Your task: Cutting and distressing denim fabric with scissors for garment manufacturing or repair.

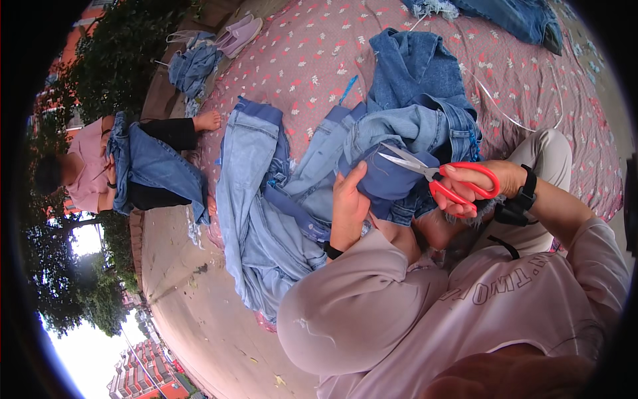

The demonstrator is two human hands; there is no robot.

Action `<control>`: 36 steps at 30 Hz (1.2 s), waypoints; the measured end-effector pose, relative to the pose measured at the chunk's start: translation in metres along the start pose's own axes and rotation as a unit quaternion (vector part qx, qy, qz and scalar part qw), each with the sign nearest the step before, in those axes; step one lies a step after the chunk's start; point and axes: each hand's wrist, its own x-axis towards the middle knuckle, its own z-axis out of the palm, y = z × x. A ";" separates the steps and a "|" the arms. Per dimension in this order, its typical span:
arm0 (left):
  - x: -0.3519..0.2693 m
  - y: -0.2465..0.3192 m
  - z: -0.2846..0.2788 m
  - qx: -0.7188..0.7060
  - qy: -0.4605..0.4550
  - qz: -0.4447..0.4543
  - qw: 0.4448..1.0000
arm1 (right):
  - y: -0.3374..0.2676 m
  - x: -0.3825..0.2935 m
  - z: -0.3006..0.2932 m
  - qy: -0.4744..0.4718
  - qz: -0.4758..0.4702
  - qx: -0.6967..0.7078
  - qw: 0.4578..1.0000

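My left hand [350,202] pinches the edge of a smooth blue knit panel [386,182] on a pair of light-blue jeans [398,124]. In my right hand [511,175] is a pair of scissors [423,169] with red handles, its fingers through the loops. The blades are slightly parted and lie over the blue panel, pointing away to the left. Thin loose threads show on the cloth near the tips. The rest of the garment bunches over my lap and feet, and part of it is hidden.
More light-blue jeans [249,199] lie along my left on a pink patterned cloth [299,65]. Darker denim [518,22] lies at the far edge. A white cord [498,107] curves nearby. Another person [89,164] sits with jeans across their lap. Pale shoes [241,36] stand beyond.
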 end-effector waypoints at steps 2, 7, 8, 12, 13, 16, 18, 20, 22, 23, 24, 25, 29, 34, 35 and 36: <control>0.000 0.000 0.001 0.001 0.001 -0.008 1.000 | 0.002 0.002 -0.002 -0.034 -0.003 0.046 0.998; 0.002 -0.002 -0.001 0.006 0.010 0.010 1.000 | 0.004 0.003 -0.004 -0.054 0.013 0.102 0.993; 0.002 -0.002 -0.001 0.007 0.011 0.011 1.000 | 0.005 0.003 -0.004 -0.060 0.011 0.105 0.993; 0.001 -0.001 0.002 0.004 0.007 0.013 1.000 | 0.005 0.003 -0.005 -0.081 0.011 0.103 0.991; 0.001 -0.001 0.003 0.002 0.009 0.011 1.000 | 0.004 0.002 -0.003 -0.061 0.007 0.102 0.993; 0.000 -0.001 0.004 0.000 0.006 0.011 1.000 | 0.004 0.001 -0.004 -0.041 0.000 0.091 0.995; -0.001 0.000 0.005 0.000 0.007 0.010 1.000 | 0.004 0.001 -0.006 -0.039 -0.004 0.080 0.996; -0.001 0.000 0.004 0.001 0.010 0.009 1.000 | 0.005 0.005 -0.010 -0.039 -0.023 0.047 0.998; 0.000 -0.001 0.000 0.003 0.014 0.002 1.000 | 0.003 0.006 -0.010 -0.027 -0.021 0.028 0.999; 0.001 -0.001 -0.001 0.004 0.014 0.002 1.000 | 0.001 0.006 -0.010 -0.015 -0.019 0.010 1.000; 0.001 -0.001 0.000 -0.002 0.012 0.003 1.000 | 0.001 0.006 -0.011 -0.015 -0.019 0.010 1.000; 0.001 -0.001 0.000 -0.007 0.010 0.003 1.000 | 0.001 0.006 -0.012 -0.006 -0.015 -0.002 1.000; 0.001 -0.001 -0.001 -0.006 0.014 0.005 1.000 | -0.003 0.005 -0.010 0.025 -0.009 -0.005 1.000; 0.001 -0.002 -0.002 0.001 0.017 0.003 1.000 | -0.015 0.002 -0.005 0.074 -0.003 -0.089 0.993; 0.001 -0.002 -0.002 0.002 0.017 0.003 1.000 | -0.017 0.002 -0.004 0.103 -0.004 -0.153 0.983; 0.001 -0.003 -0.004 0.001 0.018 -0.003 1.000 | -0.017 0.003 -0.005 0.103 -0.004 -0.153 0.983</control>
